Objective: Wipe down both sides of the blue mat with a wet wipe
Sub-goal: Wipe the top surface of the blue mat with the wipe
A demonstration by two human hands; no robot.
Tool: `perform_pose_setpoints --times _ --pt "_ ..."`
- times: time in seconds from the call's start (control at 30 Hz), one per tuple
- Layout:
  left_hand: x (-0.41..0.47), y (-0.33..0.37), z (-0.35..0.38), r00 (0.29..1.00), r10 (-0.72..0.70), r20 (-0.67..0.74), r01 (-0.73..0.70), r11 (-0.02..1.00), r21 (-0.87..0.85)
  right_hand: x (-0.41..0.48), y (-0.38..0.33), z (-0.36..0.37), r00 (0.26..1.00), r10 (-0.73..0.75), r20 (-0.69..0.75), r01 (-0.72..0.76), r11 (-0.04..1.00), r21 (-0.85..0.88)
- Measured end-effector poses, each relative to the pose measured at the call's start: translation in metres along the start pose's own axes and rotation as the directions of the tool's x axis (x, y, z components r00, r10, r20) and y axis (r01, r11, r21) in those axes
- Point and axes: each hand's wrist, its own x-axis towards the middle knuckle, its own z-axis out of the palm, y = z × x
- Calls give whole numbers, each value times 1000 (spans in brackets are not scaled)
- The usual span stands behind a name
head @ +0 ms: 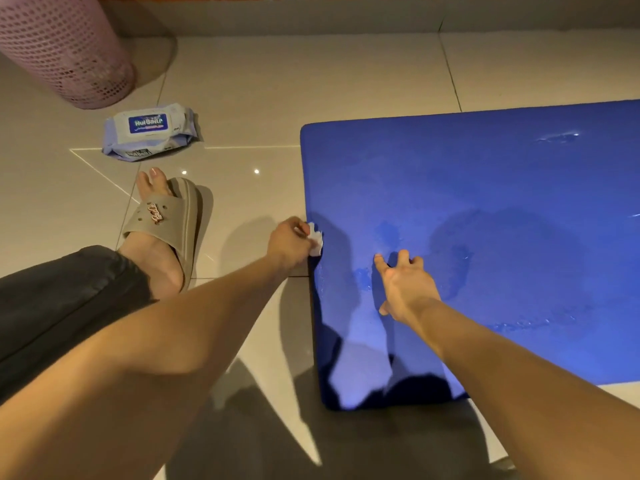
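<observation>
Blue mat [485, 209] lies flat on the tiled floor [259, 81], surface showing damp streaks (patchy, uneven). Left hand [289, 242] pinches a white wet wipe [316, 241] against the mat's left edge; right hand [405, 285] rests on the mat, fingers spread apart. Wet-wipe pack [150, 133] lies on the floor beyond a slippered foot [162, 230].

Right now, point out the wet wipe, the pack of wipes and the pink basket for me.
wet wipe [316, 241], head view, on its crumpled white part that shows.
pack of wipes [148, 123], head view, on the blue label on top.
pink basket [65, 50], head view, on its perforated side wall.
</observation>
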Motion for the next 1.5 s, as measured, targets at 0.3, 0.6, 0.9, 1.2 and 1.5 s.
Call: perform_pose_setpoints --times 0.3,0.6,0.9,1.2,1.5 --pt "-102 -50 -1 938 34 345 -54 997 49 -5 8 -2 999 -40 7 40 997 72" --pt "-91 -55 13 993 -97 65 110 964 -242 -50 28 33 990 -32 137 30 999 16" --pt "-113 -60 19 988 -51 146 94 948 -304 -49 31 30 965 -83 248 93 995 -28" --pt "-150 -90 16 942 -80 325 112 990 -82 -51 29 36 975 -59 213 68 997 -38" --pt "-122 -65 16 989 -127 78 136 982 -128 -51 29 37 975 -55 215 64 997 -35"
